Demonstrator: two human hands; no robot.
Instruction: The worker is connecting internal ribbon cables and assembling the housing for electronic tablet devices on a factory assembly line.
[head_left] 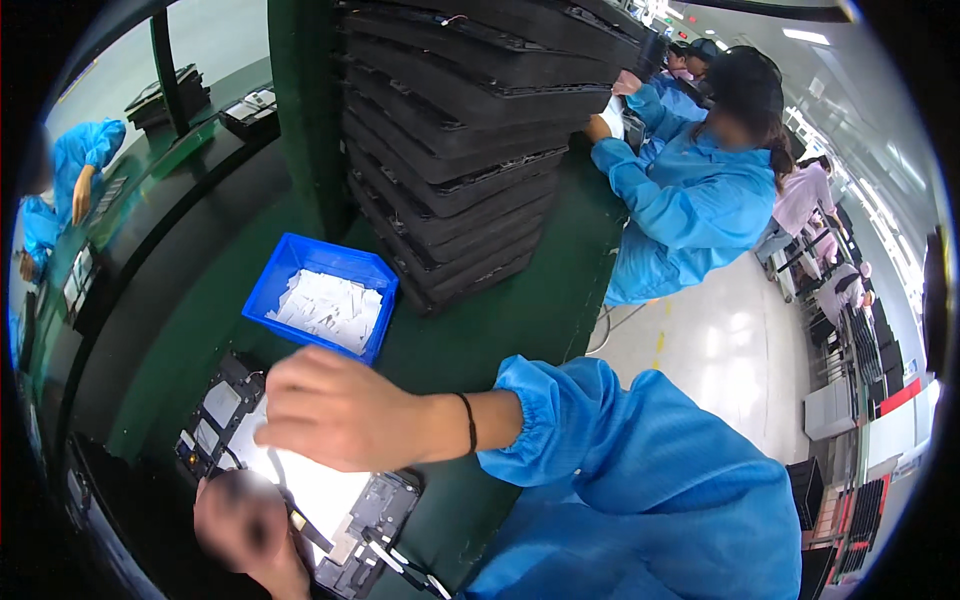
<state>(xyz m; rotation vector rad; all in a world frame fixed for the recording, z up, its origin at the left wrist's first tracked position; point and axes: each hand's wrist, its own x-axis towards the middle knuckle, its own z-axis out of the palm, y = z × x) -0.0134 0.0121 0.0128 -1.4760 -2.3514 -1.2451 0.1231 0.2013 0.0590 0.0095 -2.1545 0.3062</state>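
A flat black-framed assembly (385,505) with a bright white panel lies on the green bench in front of me. Over its upper part is my right hand (335,410), fingers curled together in a pinch; whatever they hold, if anything, is hidden. My left hand (245,525) is at the assembly's lower left edge, its fingers smeared by motion and a dark patch showing among them. Thin black and white strips (405,567) stick out at the near right corner of the assembly. Just beyond it stands a blue bin (262,285) with many small white pieces (325,308) inside.
A tall stack of black trays (450,150) rises behind the bin, beside a green post (305,120). At far right of the bench a co-worker in a blue smock (690,200) handles something white. Another person (75,190) works across at the left.
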